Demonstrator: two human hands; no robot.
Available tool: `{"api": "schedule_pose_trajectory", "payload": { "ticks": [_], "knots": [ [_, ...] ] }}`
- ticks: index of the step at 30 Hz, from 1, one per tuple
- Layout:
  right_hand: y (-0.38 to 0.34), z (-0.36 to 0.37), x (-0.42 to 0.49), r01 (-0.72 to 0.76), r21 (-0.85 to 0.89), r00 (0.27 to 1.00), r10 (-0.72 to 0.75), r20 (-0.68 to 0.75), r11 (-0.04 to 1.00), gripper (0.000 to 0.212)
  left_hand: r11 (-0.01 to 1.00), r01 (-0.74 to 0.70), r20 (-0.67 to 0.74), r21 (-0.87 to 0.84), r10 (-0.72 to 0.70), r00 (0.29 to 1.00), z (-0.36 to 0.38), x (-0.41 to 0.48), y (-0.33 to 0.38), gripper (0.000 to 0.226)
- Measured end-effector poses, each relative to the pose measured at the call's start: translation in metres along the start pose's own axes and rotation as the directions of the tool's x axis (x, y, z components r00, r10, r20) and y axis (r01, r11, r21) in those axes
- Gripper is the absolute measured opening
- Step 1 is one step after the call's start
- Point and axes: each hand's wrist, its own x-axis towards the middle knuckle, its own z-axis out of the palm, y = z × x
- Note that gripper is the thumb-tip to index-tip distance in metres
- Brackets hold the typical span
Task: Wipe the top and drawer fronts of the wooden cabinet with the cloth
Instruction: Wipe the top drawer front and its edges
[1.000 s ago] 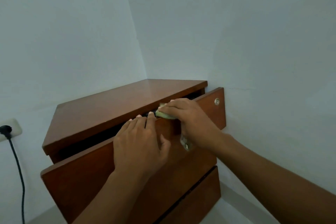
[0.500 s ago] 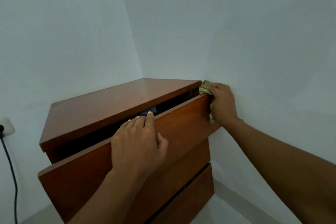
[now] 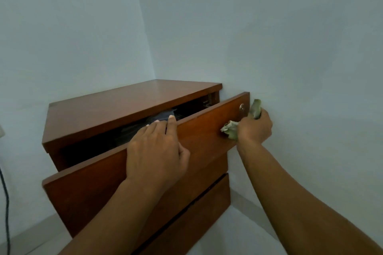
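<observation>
My right hand [image 3: 255, 129] has its fingers clamped round the soft, light cloth [image 3: 230, 130], bunched at the right end of the cabinet's [image 3: 128, 104] open top drawer front [image 3: 207, 130], while my left hand [image 3: 155, 151] grips that stiff panel's upper edge, which I judge the steadiest hold.

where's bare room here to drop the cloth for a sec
The cabinet top is bare, from the corner walls to its front edge. The open drawer is crowded: dark things inside, left hand on its rim, right hand and cloth at its end.
</observation>
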Motion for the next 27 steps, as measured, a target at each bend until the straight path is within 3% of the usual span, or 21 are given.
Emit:
{"api": "schedule_pose_trajectory", "payload": {
  "ticks": [1,3,5,7,11,15,17,20,23,27],
  "knots": [
    [0.0,-0.006,-0.02,0.015,0.055,1.0,-0.015,0.006,0.998,0.04,1.0,-0.019,0.016,0.0,0.019,1.0,-0.002,0.0,0.0,0.065],
    [-0.004,-0.016,-0.069,0.186,0.158,0.98,-0.195,0.048,0.97,0.047,0.997,-0.076,0.037,0.009,0.075,0.997,-0.011,0.004,-0.006,0.062],
    [-0.005,-0.022,-0.117,0.437,0.265,0.871,-0.478,0.115,0.86,0.054,0.991,-0.121,0.063,0.05,0.118,0.991,-0.02,0.014,-0.026,0.062],
    [0.004,-0.019,-0.15,0.599,0.32,0.722,-0.667,0.182,0.735,0.054,0.987,-0.131,0.147,0.093,0.117,0.982,-0.026,0.026,-0.054,0.074],
    [0.027,-0.003,-0.183,0.692,0.296,0.553,-0.747,0.37,0.658,0.051,0.989,-0.148,0.387,0.028,0.125,0.914,-0.016,0.031,-0.081,0.075],
    [0.042,0.006,-0.182,0.765,0.189,0.498,-0.751,0.434,0.616,0.058,0.989,-0.082,0.425,-0.124,0.128,0.896,-0.015,0.033,-0.08,0.062],
    [0.044,0.009,-0.17,0.779,0.144,0.503,-0.746,0.437,0.61,0.06,0.986,-0.07,0.436,-0.151,0.13,0.89,-0.017,0.035,-0.078,0.061],
    [0.045,0.018,-0.139,0.739,0.104,0.578,-0.706,0.41,0.665,0.06,0.98,-0.079,0.446,-0.183,0.155,0.882,-0.014,0.037,-0.077,0.058],
    [0.052,0.029,-0.085,0.651,0.091,0.691,-0.638,0.341,0.754,0.059,0.977,-0.116,0.443,-0.18,0.186,0.877,-0.014,0.037,-0.076,0.059],
    [0.077,0.041,-0.031,0.403,-0.003,0.878,-0.386,0.282,0.915,0.055,0.965,-0.228,0.396,-0.128,0.261,0.88,-0.014,0.036,-0.077,0.059]
  ]
}}
